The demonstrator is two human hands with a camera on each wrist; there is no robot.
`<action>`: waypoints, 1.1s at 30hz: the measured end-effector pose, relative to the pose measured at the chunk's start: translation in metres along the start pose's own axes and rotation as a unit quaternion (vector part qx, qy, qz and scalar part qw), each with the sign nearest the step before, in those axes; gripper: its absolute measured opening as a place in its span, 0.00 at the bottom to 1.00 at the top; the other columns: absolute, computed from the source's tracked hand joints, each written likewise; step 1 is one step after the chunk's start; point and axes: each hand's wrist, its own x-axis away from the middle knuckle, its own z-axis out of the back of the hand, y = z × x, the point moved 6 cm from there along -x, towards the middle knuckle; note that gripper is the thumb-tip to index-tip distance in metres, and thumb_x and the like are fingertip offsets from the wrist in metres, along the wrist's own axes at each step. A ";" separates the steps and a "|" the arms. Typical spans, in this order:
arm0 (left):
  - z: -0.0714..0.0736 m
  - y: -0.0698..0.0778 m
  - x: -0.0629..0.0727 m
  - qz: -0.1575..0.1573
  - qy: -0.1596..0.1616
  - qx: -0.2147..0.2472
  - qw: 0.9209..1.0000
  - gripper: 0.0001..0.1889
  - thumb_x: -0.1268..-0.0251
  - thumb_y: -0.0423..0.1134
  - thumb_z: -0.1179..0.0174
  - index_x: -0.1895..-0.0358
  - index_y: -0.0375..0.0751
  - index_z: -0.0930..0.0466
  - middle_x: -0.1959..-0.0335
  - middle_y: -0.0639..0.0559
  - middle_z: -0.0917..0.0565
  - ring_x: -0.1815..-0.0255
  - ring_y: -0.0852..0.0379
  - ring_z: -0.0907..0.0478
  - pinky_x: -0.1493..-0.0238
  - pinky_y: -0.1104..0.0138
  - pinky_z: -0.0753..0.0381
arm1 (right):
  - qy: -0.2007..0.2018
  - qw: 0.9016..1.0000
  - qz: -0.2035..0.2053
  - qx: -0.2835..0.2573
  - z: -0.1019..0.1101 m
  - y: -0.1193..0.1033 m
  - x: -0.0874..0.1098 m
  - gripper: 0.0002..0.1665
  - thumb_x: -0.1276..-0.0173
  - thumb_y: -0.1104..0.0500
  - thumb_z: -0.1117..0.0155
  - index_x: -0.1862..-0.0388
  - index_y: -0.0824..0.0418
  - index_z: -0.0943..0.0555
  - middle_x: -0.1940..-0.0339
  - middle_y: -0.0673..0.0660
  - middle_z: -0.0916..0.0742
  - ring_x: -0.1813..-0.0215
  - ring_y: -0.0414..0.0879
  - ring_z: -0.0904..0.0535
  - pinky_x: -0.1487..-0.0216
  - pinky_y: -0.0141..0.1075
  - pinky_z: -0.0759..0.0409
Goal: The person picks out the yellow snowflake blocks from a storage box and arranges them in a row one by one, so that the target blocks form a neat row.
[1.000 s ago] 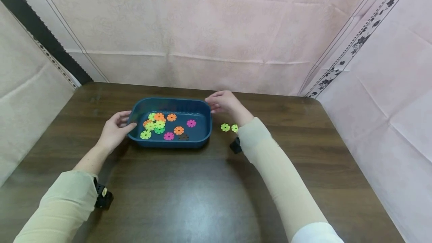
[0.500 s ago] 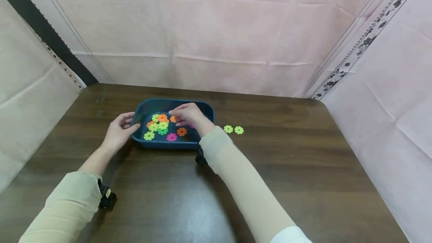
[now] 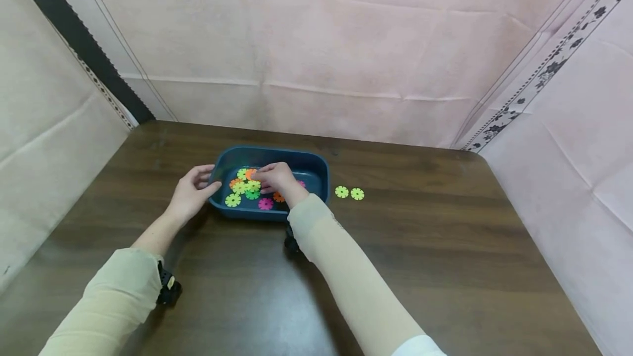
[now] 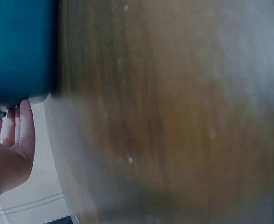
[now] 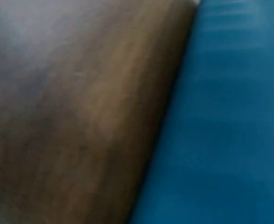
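Fingers of the left hand grip the left end of a blue rectangular tray, lengthwise left to right on the brown table. The right hand is inside, by an orange flower-shaped disc; I cannot tell whether it pinches it. Two yellow-green flower-shaped discs lie just right.

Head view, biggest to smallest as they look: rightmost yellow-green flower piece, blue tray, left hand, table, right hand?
1. Table
2. Blue tray
3. Left hand and right hand: too close to rank
4. Rightmost yellow-green flower piece
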 end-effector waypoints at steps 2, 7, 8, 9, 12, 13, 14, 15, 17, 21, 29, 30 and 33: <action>-0.002 0.002 0.000 -0.001 0.002 0.003 1.000 0.26 0.31 0.41 0.47 0.34 0.36 0.39 0.41 0.32 0.27 0.46 0.43 0.29 0.64 0.84 0.29 | -0.001 1.000 -0.005 0.018 0.000 0.004 -0.001 0.17 0.39 0.60 0.33 0.53 0.66 0.19 0.53 0.63 0.15 0.52 0.55 0.17 0.51 0.41 0.19; -0.006 0.003 0.000 -0.001 0.001 0.000 1.000 0.25 0.31 0.40 0.47 0.34 0.36 0.39 0.41 0.32 0.27 0.46 0.43 0.28 0.63 0.82 0.28 | 0.008 0.990 0.027 0.141 -0.001 0.008 -0.007 0.18 0.41 0.57 0.32 0.53 0.64 0.18 0.50 0.59 0.17 0.58 0.48 0.18 0.51 0.38 0.19; -0.006 0.003 0.000 0.000 0.001 -0.001 1.000 0.25 0.31 0.39 0.48 0.34 0.36 0.39 0.41 0.32 0.27 0.46 0.42 0.28 0.63 0.82 0.28 | 0.006 0.984 0.041 0.174 -0.002 0.008 -0.008 0.18 0.41 0.57 0.32 0.52 0.64 0.18 0.49 0.58 0.17 0.58 0.47 0.19 0.50 0.37 0.20; -0.006 0.004 0.000 0.000 0.000 -0.001 1.000 0.25 0.31 0.39 0.48 0.34 0.36 0.39 0.40 0.32 0.27 0.45 0.42 0.28 0.62 0.81 0.27 | 0.005 0.978 0.054 0.201 -0.003 0.007 -0.008 0.18 0.41 0.57 0.32 0.52 0.63 0.18 0.48 0.58 0.17 0.57 0.46 0.20 0.48 0.37 0.22; -0.007 0.004 0.000 0.000 0.001 -0.001 1.000 0.25 0.31 0.39 0.48 0.34 0.36 0.39 0.41 0.32 0.27 0.45 0.42 0.28 0.62 0.81 0.27 | 0.000 0.959 0.086 0.270 -0.007 0.005 -0.009 0.18 0.40 0.57 0.32 0.53 0.63 0.18 0.48 0.56 0.17 0.55 0.45 0.24 0.44 0.38 0.25; -0.006 0.004 0.000 0.000 0.002 0.000 1.000 0.25 0.31 0.39 0.48 0.34 0.36 0.39 0.41 0.32 0.27 0.45 0.42 0.28 0.62 0.81 0.27 | -0.002 0.955 0.092 0.282 -0.008 0.004 -0.009 0.17 0.40 0.57 0.32 0.53 0.63 0.18 0.49 0.56 0.17 0.54 0.46 0.25 0.43 0.38 0.25; -0.006 0.004 0.000 0.000 0.003 0.002 1.000 0.25 0.31 0.39 0.48 0.34 0.36 0.39 0.41 0.32 0.27 0.45 0.42 0.28 0.62 0.82 0.27 | 0.000 0.952 0.096 0.292 -0.010 0.003 -0.009 0.16 0.40 0.57 0.32 0.54 0.63 0.18 0.50 0.55 0.17 0.54 0.46 0.25 0.43 0.39 0.26; -0.006 0.003 -0.001 -0.001 0.004 0.003 1.000 0.25 0.31 0.40 0.48 0.34 0.36 0.39 0.41 0.32 0.27 0.46 0.42 0.28 0.63 0.82 0.28 | 0.002 0.948 0.099 0.303 -0.011 0.003 -0.009 0.15 0.41 0.58 0.32 0.56 0.63 0.18 0.52 0.55 0.17 0.54 0.45 0.25 0.43 0.38 0.25; -0.005 0.002 -0.001 0.000 0.007 0.003 1.000 0.25 0.31 0.39 0.48 0.34 0.37 0.38 0.41 0.33 0.27 0.46 0.43 0.28 0.64 0.84 0.29 | 0.006 0.942 0.102 0.320 -0.012 0.001 -0.010 0.13 0.41 0.58 0.31 0.58 0.62 0.18 0.55 0.54 0.16 0.57 0.44 0.26 0.45 0.38 0.25; -0.004 0.003 -0.001 0.002 0.005 0.003 1.000 0.25 0.31 0.40 0.48 0.34 0.37 0.39 0.41 0.33 0.27 0.46 0.42 0.28 0.63 0.83 0.29 | 0.018 0.939 0.095 0.329 -0.013 0.000 -0.010 0.10 0.42 0.59 0.30 0.64 0.61 0.20 0.59 0.53 0.17 0.60 0.44 0.26 0.48 0.37 0.24; -0.004 0.005 0.000 0.003 0.004 0.002 1.000 0.25 0.31 0.39 0.48 0.34 0.36 0.39 0.41 0.33 0.27 0.46 0.42 0.29 0.63 0.84 0.29 | 0.055 0.971 0.076 0.222 -0.005 0.000 -0.010 0.09 0.43 0.68 0.32 0.62 0.64 0.15 0.56 0.58 0.15 0.68 0.43 0.22 0.54 0.37 0.19; -0.004 0.005 0.000 0.003 0.005 0.002 1.000 0.25 0.31 0.39 0.48 0.34 0.36 0.39 0.41 0.33 0.27 0.46 0.42 0.29 0.63 0.84 0.29 | 0.058 0.976 0.072 0.200 -0.003 0.001 -0.010 0.09 0.43 0.68 0.33 0.62 0.64 0.15 0.54 0.59 0.15 0.70 0.43 0.21 0.56 0.37 0.18; -0.004 0.005 0.001 0.005 0.004 0.003 1.000 0.25 0.31 0.39 0.49 0.34 0.36 0.39 0.41 0.33 0.27 0.46 0.43 0.29 0.63 0.84 0.29 | 0.059 0.987 0.053 0.137 -0.001 0.004 -0.012 0.10 0.43 0.69 0.33 0.61 0.65 0.14 0.52 0.60 0.15 0.74 0.43 0.20 0.60 0.36 0.18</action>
